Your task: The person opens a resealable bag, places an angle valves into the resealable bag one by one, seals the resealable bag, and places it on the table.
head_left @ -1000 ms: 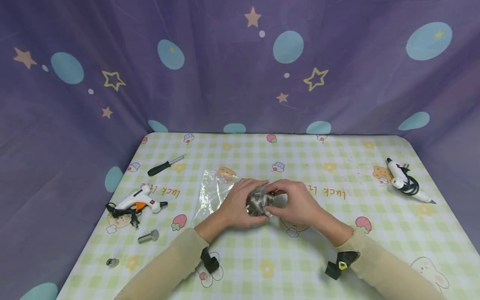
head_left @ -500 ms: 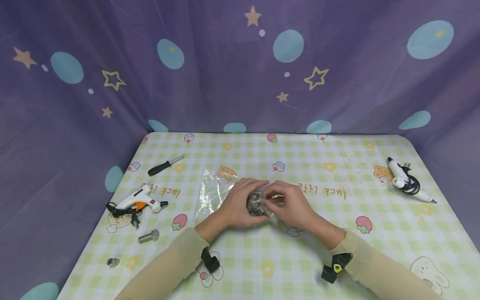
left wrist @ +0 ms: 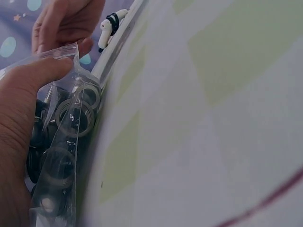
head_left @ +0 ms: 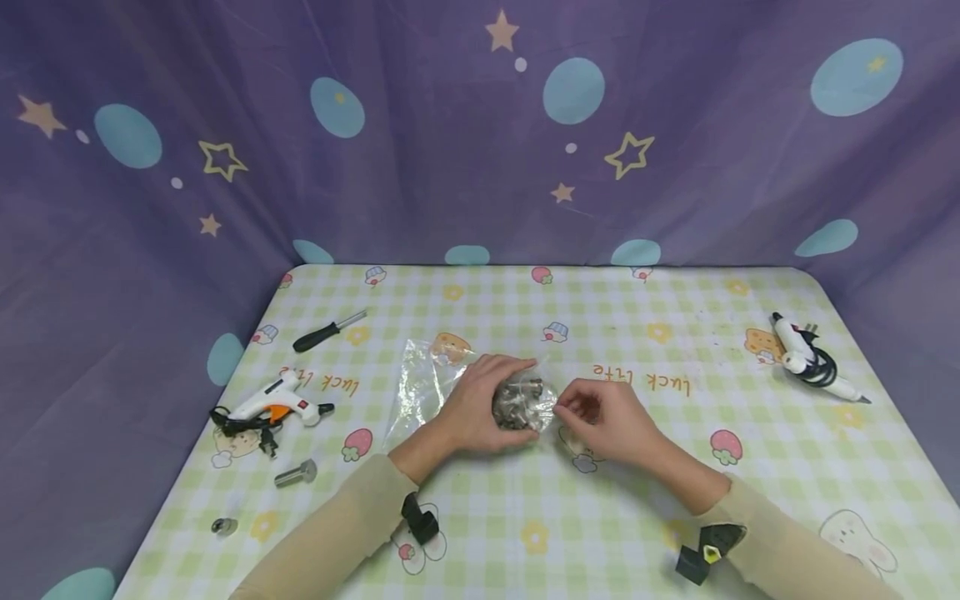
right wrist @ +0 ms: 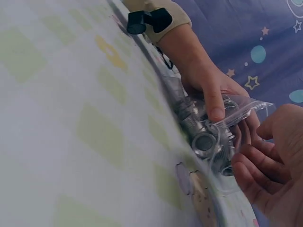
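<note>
In the middle of the table lies a clear zip bag (head_left: 542, 407) filled with metal fittings. My left hand (head_left: 480, 404) grips it from the left, with the thumb over its upper edge in the left wrist view. Threaded pieces and metal rings (right wrist: 205, 144) show through the plastic in the right wrist view. My right hand (head_left: 611, 421) is at the right end of the bag, fingers curled and fingertips right at its edge. I cannot tell whether these fingertips pinch the plastic. A second, flat stretch of clear plastic (head_left: 420, 387) extends left of my left hand.
A black-handled screwdriver (head_left: 330, 331), a white glue gun (head_left: 277, 402), a large bolt (head_left: 296, 473) and a small metal fitting (head_left: 224, 526) lie on the left. At the far right rests a white soldering iron (head_left: 813, 362) with its black cord wound round it.
My right hand first shifted slightly left over the bag, then drew back right to its edge, leaving more of the fittings visible. My left hand has stayed in place.
</note>
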Demonstrator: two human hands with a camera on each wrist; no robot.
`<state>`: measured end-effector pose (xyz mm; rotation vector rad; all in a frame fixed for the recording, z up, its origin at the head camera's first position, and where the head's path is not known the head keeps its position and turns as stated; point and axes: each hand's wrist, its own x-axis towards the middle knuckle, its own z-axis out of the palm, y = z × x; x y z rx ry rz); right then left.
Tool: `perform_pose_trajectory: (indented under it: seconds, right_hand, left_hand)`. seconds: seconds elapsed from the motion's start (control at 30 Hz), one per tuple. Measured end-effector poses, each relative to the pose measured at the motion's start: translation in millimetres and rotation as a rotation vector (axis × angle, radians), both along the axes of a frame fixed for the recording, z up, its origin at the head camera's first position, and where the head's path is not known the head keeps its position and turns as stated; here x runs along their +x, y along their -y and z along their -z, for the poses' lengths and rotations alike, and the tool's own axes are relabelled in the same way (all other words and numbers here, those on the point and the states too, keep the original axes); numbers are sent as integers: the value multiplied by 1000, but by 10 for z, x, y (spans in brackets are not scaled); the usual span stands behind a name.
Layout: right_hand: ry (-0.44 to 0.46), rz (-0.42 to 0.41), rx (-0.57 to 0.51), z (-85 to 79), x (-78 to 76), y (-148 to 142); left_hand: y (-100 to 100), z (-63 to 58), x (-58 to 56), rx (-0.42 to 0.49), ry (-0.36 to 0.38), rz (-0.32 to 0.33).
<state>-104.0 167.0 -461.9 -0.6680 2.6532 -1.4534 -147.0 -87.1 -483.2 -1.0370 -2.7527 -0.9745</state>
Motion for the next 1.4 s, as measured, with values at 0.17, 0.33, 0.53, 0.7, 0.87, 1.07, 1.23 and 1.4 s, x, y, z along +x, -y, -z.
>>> perform_pose_trajectory:
  seconds: [0.17, 0.33, 0.53, 0.7, 0.87, 1.07, 1.23, 1.4]
  right_hand:
    - [88, -44, 13, 66, 94, -68]
    - [156, -97, -11, 140, 162, -72]
    - [199, -113, -4, 182, 200, -5]
    - [244, -84, -12, 209, 231, 73]
    - [230, -60, -30, 212, 246, 114]
    - [215, -53, -55, 226, 244, 129]
    - [214, -55, -81, 231, 246, 132]
    - [213, -69, -93, 217, 247, 128]
  left_hand:
    - [-1, -2, -2, 2, 2, -3]
    - [-2, 1, -3, -5, 11, -7]
    - [0, -7, 5, -11, 11, -10]
    - [4, 1, 12, -9, 14, -12]
    - [15, 9, 14, 0, 16, -7]
    - [15, 7, 18, 1, 23, 0]
    - [20, -15, -5, 39, 15, 34]
    - [1, -126, -162, 119, 80, 74]
